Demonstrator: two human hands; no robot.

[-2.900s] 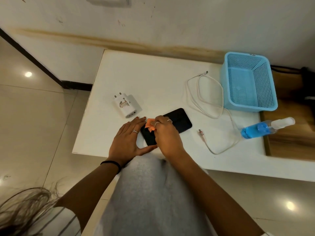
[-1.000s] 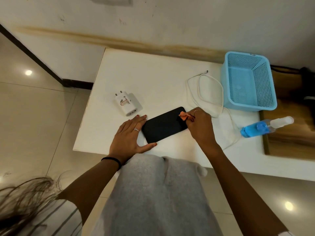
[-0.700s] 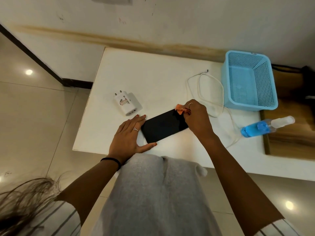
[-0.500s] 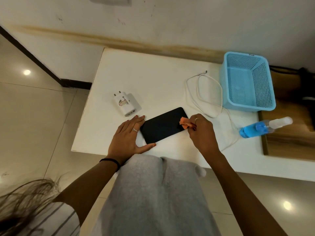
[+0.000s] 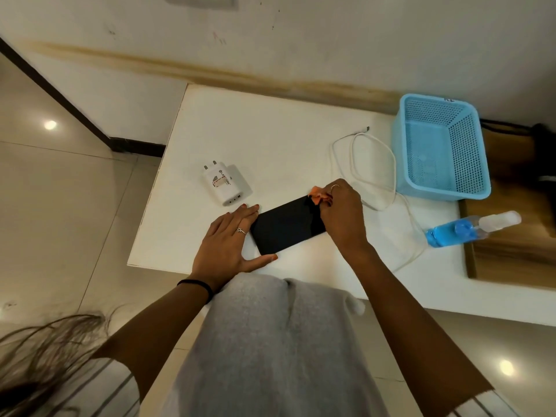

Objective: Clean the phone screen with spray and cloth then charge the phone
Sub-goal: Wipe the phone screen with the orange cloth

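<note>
- phone [image 5: 288, 224] lies flat on the white surface [image 5: 270, 139], screen up & dark, angled a bit, near the front edge
- left hand [image 5: 229, 242] is flat on the surface at the phone's left end, fingers straight, thumb running along the near edge, holding nothing
- right hand [image 5: 341, 213] is at the phone's far right corner w/ fingers curled, pinching a small orange cloth [image 5: 316, 195] that sits on that corner of the screen
- white charger brick [image 5: 224, 185] is just behind the left hand, prongs pointing away
- white cable [image 5: 374, 170] loops loosely to the right of the phone, partly under the right arm
- spray bottle [image 5: 464, 229] w/ blue liquid lies on its side at the right end of the surface
- blue mesh basket [image 5: 469, 152] sits behind the bottle, beside the cable
</note>
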